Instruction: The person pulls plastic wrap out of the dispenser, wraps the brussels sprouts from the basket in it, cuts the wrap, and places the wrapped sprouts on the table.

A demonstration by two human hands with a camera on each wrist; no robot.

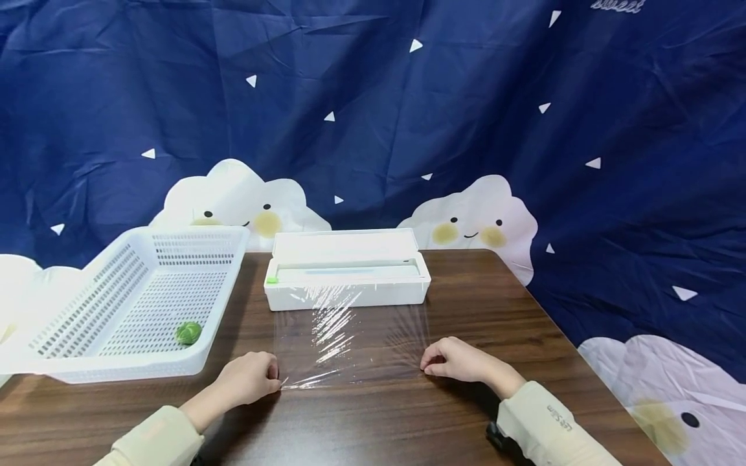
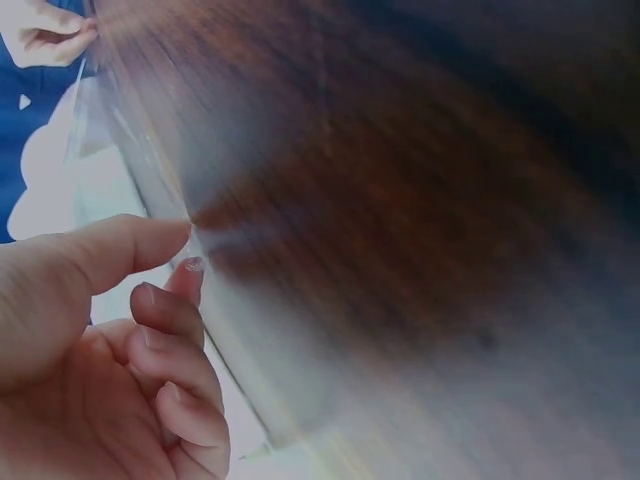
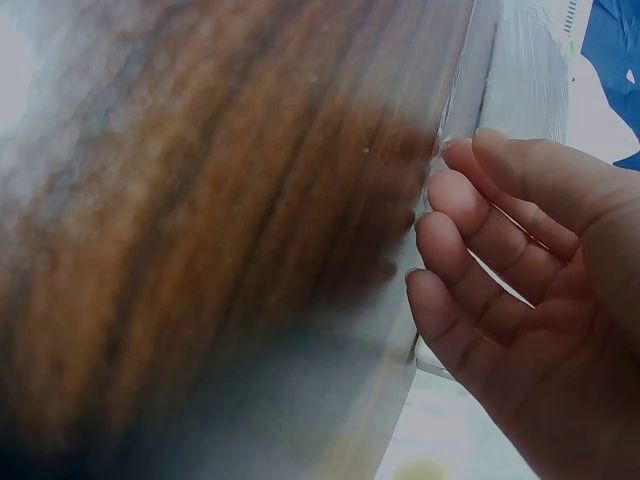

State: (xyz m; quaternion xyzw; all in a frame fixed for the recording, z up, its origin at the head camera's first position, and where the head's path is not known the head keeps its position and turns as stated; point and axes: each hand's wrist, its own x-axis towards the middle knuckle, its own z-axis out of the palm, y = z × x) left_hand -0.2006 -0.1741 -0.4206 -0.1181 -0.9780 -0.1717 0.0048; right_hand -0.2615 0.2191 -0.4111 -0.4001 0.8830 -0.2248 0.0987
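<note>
A sheet of clear cling film (image 1: 350,346) stretches over the table from a white dispenser box (image 1: 344,296) whose lid stands raised. My left hand (image 1: 250,377) pinches the film's near left corner between thumb and forefinger. At the near right corner, my right hand (image 1: 460,360) pinches the film the same way. The left wrist view shows my left hand (image 2: 120,330) with its other fingers curled under. In the right wrist view, the fingers of my right hand (image 3: 540,250) are bent, with thumb and forefinger together at the film's edge.
A white plastic basket (image 1: 224,301) with slotted walls stands on the left, holding a small round green vegetable (image 1: 188,332) near its front. A bright green piece (image 1: 272,280) sits at the box's left end. Behind the brown wooden table (image 1: 361,427) hangs a blue cloth (image 1: 373,129).
</note>
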